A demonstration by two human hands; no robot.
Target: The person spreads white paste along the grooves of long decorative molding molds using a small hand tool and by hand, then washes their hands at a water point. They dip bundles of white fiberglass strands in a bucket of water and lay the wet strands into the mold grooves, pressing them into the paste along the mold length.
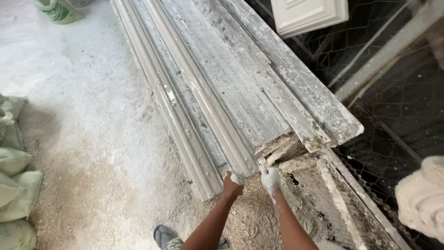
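Both hands, left (232, 184) and right (270, 178), grip the near end of a long wet grey moulding (217, 115)

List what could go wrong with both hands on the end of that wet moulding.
1. The long moulding looks wet and glossy, and the left hand and right hand grip only its near end, so it may slip or bend.
2. It lies close beside a second wet moulding; a sideways shift could smear both.
3. The plank bench has a broken, crumbling end, so support there may give.
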